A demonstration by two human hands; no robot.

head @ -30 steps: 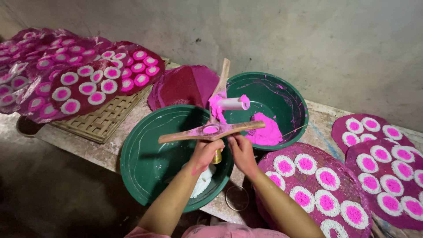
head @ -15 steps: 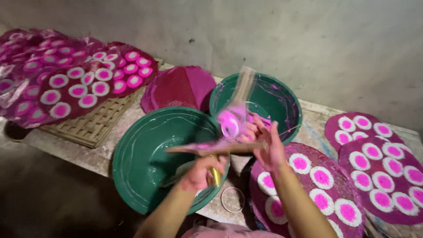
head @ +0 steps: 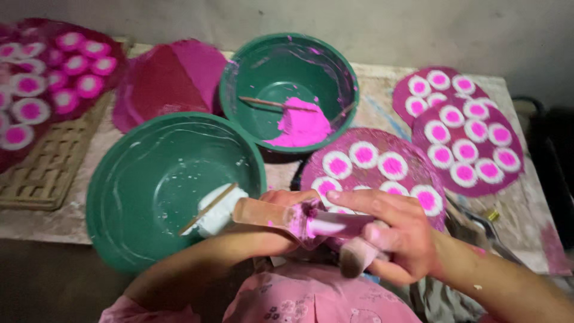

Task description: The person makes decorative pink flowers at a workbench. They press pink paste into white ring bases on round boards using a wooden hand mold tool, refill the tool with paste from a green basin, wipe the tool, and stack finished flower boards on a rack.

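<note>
My left hand [head: 286, 200] grips a flat wooden paddle [head: 263, 213] smeared with pink, low in front of my body. Right beside it, my right hand [head: 397, 233] is closed on a small cylindrical stamp [head: 357, 256], its fingers lying over a pale pink-stained roller [head: 335, 226] at the paddle's end. The near green bowl [head: 143, 179] holds a lump of white paint [head: 218, 210] with a thin stick in it. The far green bowl [head: 311, 60] holds pink paint [head: 302, 122] and another stick [head: 269, 103]. Just beyond my hands lies a dark magenta disc [head: 412, 167] with white-and-pink dots.
Two more dotted discs [head: 472, 137] overlap at the right on the stained table [head: 376, 96]. Plain magenta discs [head: 167, 78] lie at the back left. Several dotted discs [head: 42, 84] rest on a woven mat [head: 42, 173] at the left. A wall stands behind.
My hands have drawn back from above the bowls toward my body, bringing the paddle and roller low. The view has tilted down and shifted right.
</note>
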